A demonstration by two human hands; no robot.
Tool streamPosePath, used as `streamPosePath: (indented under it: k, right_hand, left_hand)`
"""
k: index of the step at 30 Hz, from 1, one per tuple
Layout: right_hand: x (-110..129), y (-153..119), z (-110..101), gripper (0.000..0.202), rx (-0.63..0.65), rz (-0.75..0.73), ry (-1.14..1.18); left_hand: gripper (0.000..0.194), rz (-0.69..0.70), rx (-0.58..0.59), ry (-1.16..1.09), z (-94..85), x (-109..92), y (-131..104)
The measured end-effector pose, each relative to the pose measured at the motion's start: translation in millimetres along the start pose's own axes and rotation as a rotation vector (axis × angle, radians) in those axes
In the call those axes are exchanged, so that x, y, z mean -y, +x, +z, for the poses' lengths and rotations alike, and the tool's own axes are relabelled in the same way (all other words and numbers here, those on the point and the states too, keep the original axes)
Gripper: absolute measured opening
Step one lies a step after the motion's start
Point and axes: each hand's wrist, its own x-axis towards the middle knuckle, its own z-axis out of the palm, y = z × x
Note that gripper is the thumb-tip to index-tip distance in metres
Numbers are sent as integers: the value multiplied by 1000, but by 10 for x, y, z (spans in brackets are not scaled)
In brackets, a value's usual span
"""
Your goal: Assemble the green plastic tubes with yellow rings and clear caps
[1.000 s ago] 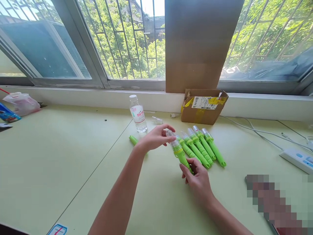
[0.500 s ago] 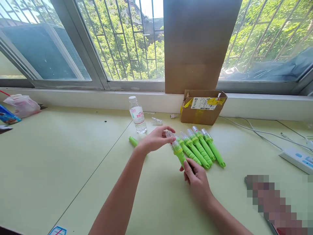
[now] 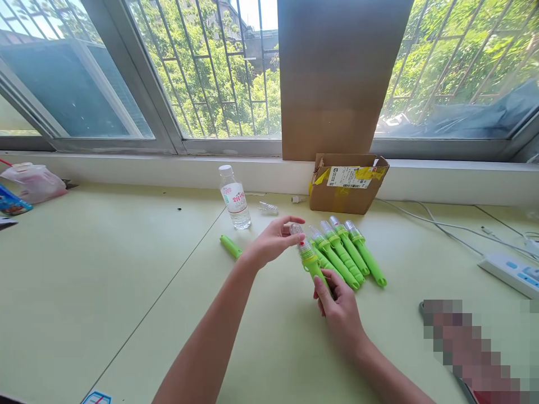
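Rn L fingers pinch clear cap of grn stick, R fingers grip its handle.

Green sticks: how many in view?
7: one held stick between left hand and right hand, five sticks lying right of it, another stick partly behind the left arm. More may be hidden.

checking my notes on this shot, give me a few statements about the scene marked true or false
1. The right hand grips the green handle of the held light stick. True.
2. The left hand holds the bottle. False: it is at the stick's clear top.
3. The bottle stands upright with its white cap on. True.
4. The cardboard box is left of the bottle. False: it is to the right.
5. The power strip is at the picture's right edge. True.
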Motion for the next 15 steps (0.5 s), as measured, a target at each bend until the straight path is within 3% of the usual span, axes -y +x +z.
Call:
streamPosePath:
  k: [2, 4, 7, 8, 10, 13, 15]
  right_hand:
    - [-1, 1, 8, 36, -83, -63, -77]
    - [2, -10, 15, 36, -108, -118, -149]
    - [24, -41, 19, 33, -38, -129, -160]
    - [38, -50, 20, 32, 8, -109, -116]
    - [70, -60, 22, 32, 117, -22, 32]
    - [110, -53, 27, 37, 272, 177, 267]
    - [116, -51, 37, 40, 314, 253, 315]
  left_hand:
    - [39, -27, -55, -199, 153, 46, 36]
    - [37, -82, -183, -382, 348, 105, 85]
    - [37, -40, -423, -521, 584, 190, 155]
    - [38, -24, -454, -537, 622, 212, 170]
    - [40, 9, -400, -579, 628, 244, 183]
    - [41, 53, -191, -674, 540, 265, 172]
    - [41, 58, -132, -723, 494, 261, 161]
